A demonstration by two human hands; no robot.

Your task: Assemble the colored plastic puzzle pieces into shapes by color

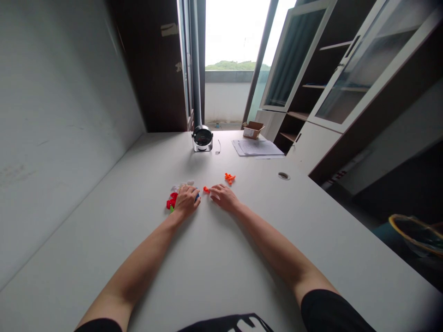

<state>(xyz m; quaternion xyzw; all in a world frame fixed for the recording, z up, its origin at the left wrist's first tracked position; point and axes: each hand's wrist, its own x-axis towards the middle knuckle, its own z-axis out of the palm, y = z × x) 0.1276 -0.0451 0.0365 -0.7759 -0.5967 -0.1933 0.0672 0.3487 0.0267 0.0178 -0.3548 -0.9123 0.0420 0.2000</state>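
Observation:
My left hand [187,201] rests palm down over a small pile of coloured pieces, fingers bent but apart. Red pieces [171,201] and a green piece [171,209] stick out on its left. White pieces [178,187] show beyond it, and a blue piece [197,197] peeks out by its fingers; the rest is covered. My right hand [224,197] lies low on the table with its fingers stretched out, the forefinger touching a small orange piece [206,189]. Just beyond this hand is a little heap of orange pieces [229,178]. The pieces are too small to name.
On the white table [207,258] a round black device on a metal stand [202,138] stands at the back, beside a thin bent item [218,146]. Papers [258,147] and an open cardboard box [253,129] are back right, near a cable hole [284,176]. A wall [62,138] borders the left.

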